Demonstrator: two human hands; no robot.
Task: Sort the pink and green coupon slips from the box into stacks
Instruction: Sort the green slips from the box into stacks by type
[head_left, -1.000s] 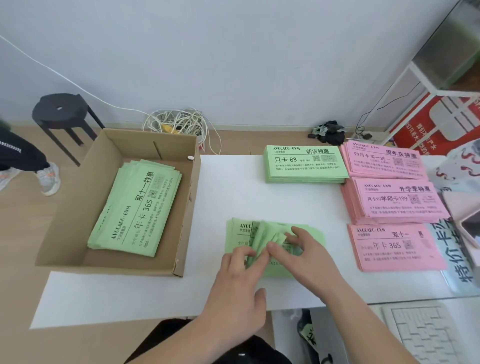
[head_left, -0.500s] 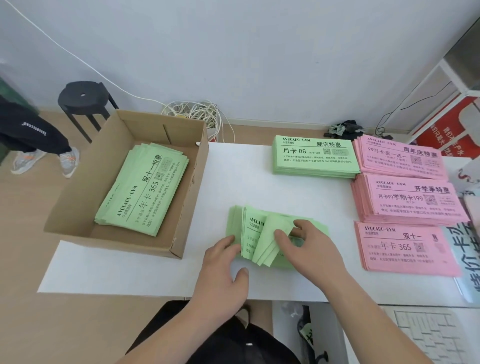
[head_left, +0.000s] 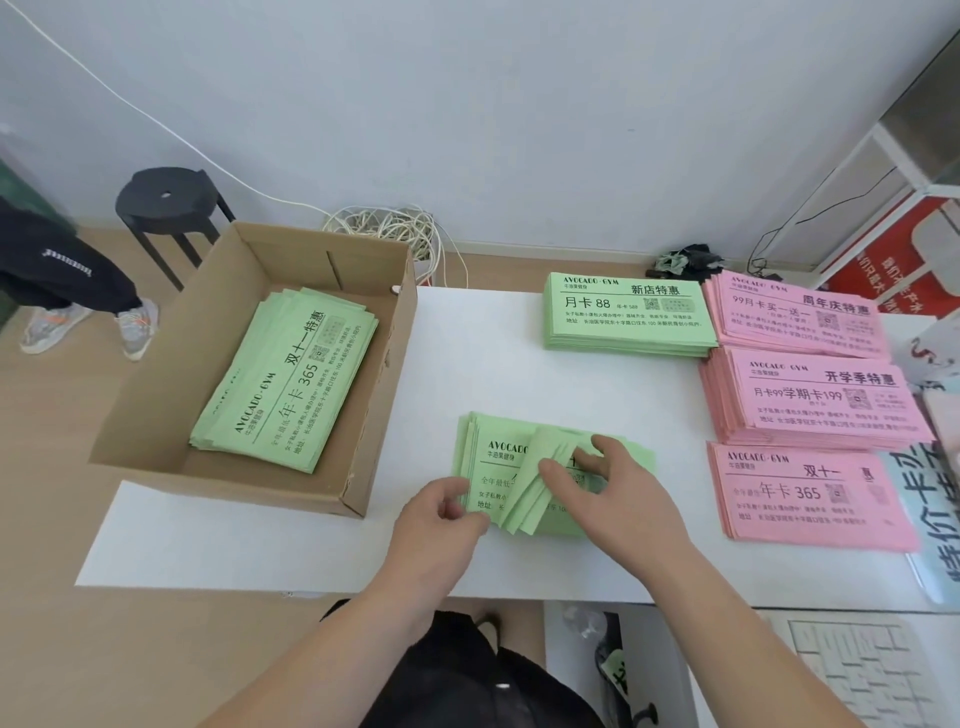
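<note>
black stool (head_left: 169, 200) and coiled white cable (head_left: 384, 228) by the wall (head_left: 519, 130)

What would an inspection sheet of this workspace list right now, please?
Surface: white tabletop, partly covered.
Job's things: brown cardboard box holding green paper slips; loose green slip pile at centre; one green stack and three pink stacks at right.
Clutter: dark crumpled cloth at far edge; white keyboard, lower right.
Hands: left hand grips the pile's near-left edge; right hand pinches its fanned slips.
Cables: coiled white cable behind the box; black cable, far right.
Surroundings: black round stool; another person's legs, left.
</note>
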